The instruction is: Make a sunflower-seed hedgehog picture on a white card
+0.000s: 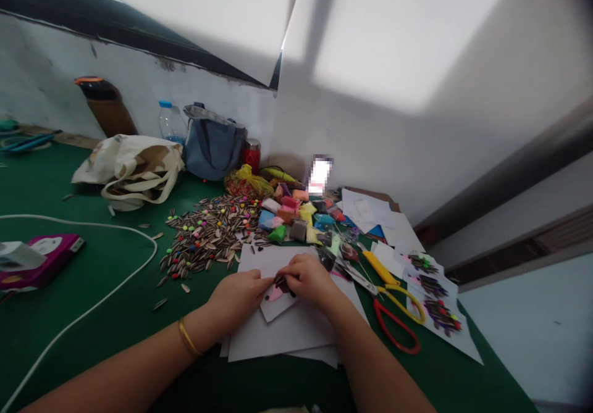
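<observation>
A small white card (272, 312) lies on a stack of white paper (296, 336) in front of me. On the card is a flat pink clay shape (275, 294) with a tiny dark dot, joined to a dark brown mass that my fingers partly cover. My left hand (243, 296) is closed, its thumb and index fingertips pressed at the left edge of the brown part. My right hand (308, 277) bends over it from the right, fingers pinched together on the brown part. Whether a seed is between the fingertips is too small to see.
Sunflower seeds with coloured balls (208, 234) spread behind the paper at left. Packets of coloured clay (296, 218) lie beyond my hands. Red-and-yellow scissors (393, 308) and a yellow cutter (380, 267) lie right, beside seed-decorated papers (463, 342). A white cable (115, 289) curves at left.
</observation>
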Demonstrator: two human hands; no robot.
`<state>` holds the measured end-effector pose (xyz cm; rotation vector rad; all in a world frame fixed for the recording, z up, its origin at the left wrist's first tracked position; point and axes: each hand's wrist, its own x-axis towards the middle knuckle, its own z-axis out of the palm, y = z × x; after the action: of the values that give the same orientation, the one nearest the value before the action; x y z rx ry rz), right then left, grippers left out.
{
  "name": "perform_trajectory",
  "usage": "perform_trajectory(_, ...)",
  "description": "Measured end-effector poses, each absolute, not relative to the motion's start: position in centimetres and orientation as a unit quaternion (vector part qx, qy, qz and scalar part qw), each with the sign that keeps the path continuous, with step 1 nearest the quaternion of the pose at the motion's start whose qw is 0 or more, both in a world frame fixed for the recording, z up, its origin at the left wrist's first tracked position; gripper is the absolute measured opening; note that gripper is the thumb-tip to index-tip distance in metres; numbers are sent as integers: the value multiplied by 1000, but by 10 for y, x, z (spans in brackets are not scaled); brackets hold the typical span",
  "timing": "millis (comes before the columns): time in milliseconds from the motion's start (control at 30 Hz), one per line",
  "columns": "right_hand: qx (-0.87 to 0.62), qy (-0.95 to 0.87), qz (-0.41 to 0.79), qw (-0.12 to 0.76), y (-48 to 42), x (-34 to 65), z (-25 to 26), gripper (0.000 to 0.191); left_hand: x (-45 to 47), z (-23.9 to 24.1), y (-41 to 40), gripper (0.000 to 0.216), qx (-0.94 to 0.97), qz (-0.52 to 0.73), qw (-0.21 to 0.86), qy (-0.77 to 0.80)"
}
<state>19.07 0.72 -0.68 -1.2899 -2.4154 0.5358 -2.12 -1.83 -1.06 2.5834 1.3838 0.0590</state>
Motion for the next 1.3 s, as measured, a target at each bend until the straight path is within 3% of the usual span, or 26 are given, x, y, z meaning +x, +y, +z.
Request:
perform_trajectory(467,-518,-814,175,197,7,196,-5,28,-22,-13,-19,28,877,17,88,472)
perform_trajectory(800,-549,-817,160,75,0,210,10,45,-32,-18,0,31,893,9,44,448)
perform_trajectory(1067,-577,-805,135,27,-4,207,17,40,-32,-13,35,34,914,10,23,406)
perform_trajectory(1300,-588,-801,109,7,-10,202,23,28,-32,-16,56,31,877,90,134,453)
